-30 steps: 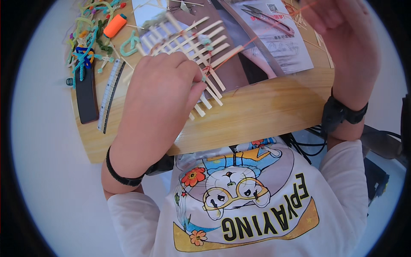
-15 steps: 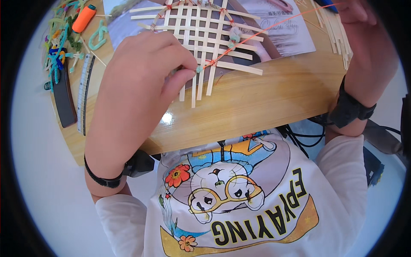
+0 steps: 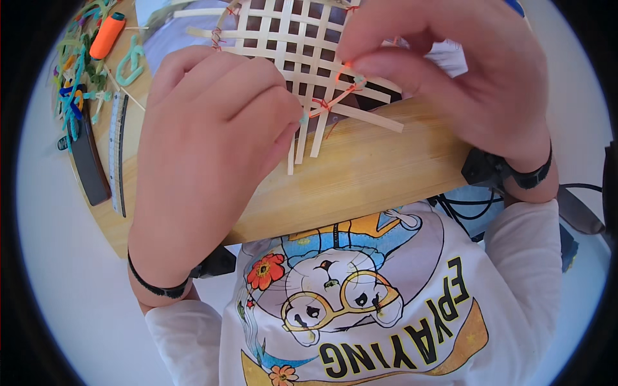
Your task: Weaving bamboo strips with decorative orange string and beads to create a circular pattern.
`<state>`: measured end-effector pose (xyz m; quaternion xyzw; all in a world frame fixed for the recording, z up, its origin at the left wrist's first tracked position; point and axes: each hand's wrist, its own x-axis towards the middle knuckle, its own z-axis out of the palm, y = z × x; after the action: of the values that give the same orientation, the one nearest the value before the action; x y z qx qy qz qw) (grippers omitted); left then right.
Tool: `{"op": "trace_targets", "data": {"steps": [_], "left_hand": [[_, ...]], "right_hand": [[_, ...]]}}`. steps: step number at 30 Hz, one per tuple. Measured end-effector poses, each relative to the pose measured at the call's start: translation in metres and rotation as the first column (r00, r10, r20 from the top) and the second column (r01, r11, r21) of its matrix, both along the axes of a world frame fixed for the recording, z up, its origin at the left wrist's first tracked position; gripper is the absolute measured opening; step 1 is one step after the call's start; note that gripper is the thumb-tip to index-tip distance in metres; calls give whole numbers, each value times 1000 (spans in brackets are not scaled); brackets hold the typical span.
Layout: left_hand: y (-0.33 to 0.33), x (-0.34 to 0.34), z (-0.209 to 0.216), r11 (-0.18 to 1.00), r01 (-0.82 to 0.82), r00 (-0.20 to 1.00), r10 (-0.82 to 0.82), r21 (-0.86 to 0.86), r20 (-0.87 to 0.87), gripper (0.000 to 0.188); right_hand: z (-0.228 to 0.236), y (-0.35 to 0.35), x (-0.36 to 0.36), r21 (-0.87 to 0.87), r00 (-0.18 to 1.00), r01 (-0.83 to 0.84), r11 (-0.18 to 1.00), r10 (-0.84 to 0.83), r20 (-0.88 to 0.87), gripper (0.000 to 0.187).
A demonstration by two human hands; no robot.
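Note:
A woven lattice of pale bamboo strips (image 3: 291, 38) lies at the far side of the table, with a thin ring bound to it by red-orange thread. My left hand (image 3: 215, 122) is closed in a pinch at the lattice's near edge, on a bit of light-green fuzzy stem (image 3: 303, 119). To the right, my right hand (image 3: 457, 71) pinches orange thread (image 3: 341, 96) close to the ring, beside another fuzzy green bit. The thread runs between both hands along the ring. My fingers partly hide the ring and the strip ends.
At far left lie an orange thread spool (image 3: 107, 35), a turquoise pipe cleaner loop (image 3: 131, 62) and a tangle of coloured pipe cleaners (image 3: 72, 96). A dark flat bar (image 3: 90, 161) and a clear ruler (image 3: 116, 151) lie near the table's left edge. Printed sheets lie under the lattice.
My right hand has come down and left from the upper right, from the far end of the stretched thread to beside the ring. My left hand keeps its pinch, and the whole view has shifted slightly.

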<state>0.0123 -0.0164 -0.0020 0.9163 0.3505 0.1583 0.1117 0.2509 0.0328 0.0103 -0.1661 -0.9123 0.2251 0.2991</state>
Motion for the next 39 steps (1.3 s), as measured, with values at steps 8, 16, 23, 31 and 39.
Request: {"op": "trace_targets", "data": {"steps": [8, 16, 23, 31, 39], "left_hand": [[0, -1, 4, 974, 40, 999, -40, 221, -5, 25], [0, 7, 5, 965, 67, 998, -67, 252, -9, 24], [2, 6, 4, 960, 74, 997, -70, 272, -24, 25], [0, 4, 3, 957, 77, 997, -74, 279, -19, 23], [0, 7, 5, 961, 80, 997, -77, 265, -22, 21]], "right_hand": [[-8, -4, -13, 51, 999, 27, 998, -26, -24, 13], [-18, -7, -6, 110, 999, 25, 994, -20, -48, 14], [-24, -8, 2, 182, 998, 39, 982, -29, -57, 14], [-19, -21, -12, 254, 997, 44, 966, -25, -79, 15], [-35, -7, -12, 364, 998, 20, 931, 3, -64, 16]]}}
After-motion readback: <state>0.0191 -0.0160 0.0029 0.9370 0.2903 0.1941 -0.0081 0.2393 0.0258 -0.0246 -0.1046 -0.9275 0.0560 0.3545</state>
